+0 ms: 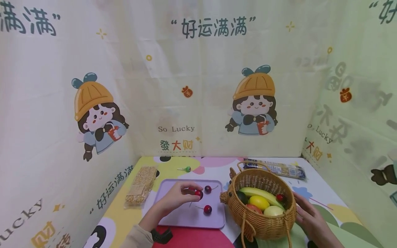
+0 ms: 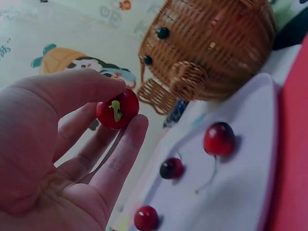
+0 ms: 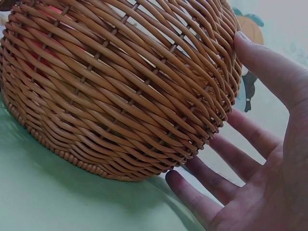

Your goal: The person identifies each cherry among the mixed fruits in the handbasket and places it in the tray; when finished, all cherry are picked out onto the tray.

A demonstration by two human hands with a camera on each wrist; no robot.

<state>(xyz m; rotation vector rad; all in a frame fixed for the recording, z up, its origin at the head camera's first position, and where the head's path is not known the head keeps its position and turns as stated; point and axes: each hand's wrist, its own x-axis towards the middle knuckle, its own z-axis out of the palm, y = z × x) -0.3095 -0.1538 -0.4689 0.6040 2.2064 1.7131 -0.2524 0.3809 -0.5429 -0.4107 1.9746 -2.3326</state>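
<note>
A red cherry (image 1: 199, 194) is pinched between the thumb and a fingertip of my left hand (image 1: 177, 199), above the lilac tray (image 1: 173, 220). Its green stem end faces the left wrist camera. On the tray lie a dark red cherry (image 1: 207, 189) and a brighter cherry (image 1: 207, 209), both with stems; the left wrist view adds another cherry (image 2: 146, 218) there. To the right stands a wicker basket (image 1: 263, 225) shaped like an animal. My right hand (image 1: 314, 220) rests against its right side, fingers extended and spread along the weave (image 3: 130, 96).
Inside the basket are a banana (image 1: 257, 193), a lemon (image 1: 259, 203), a small cherry (image 1: 280, 197) and several other fruits. A bag of corn kernels (image 1: 142, 184) lies left of the tray, a green lollipop (image 1: 187, 169) behind it. A long packet (image 1: 285, 169) lies behind the basket.
</note>
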